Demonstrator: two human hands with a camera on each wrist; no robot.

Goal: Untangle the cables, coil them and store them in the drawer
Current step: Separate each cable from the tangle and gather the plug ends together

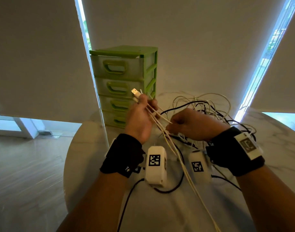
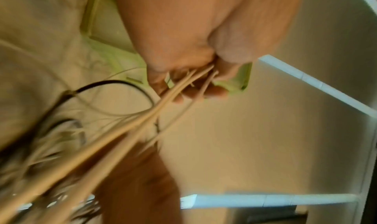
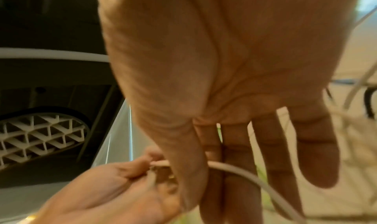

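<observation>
Left grip (image 1: 140,118) holds my white cable strands (image 1: 161,129) before the green drawer unit (image 1: 123,81); right grip (image 1: 188,124) pinches one strand beside it, tangle (image 1: 210,106) behind.

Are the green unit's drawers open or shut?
Shut: all four drawers of the green drawer unit sit flush in the frame, with no cables inside yet.

Your white cables (image 1: 161,131) tangle with black ones (image 1: 200,104) at one o'clock on the pale marbled table (image 1: 277,131). At twelve o'clock, the lime-green drawer unit (image 1: 123,81) has translucent fronts. Your wristbands (image 1: 123,154) are black.
</observation>
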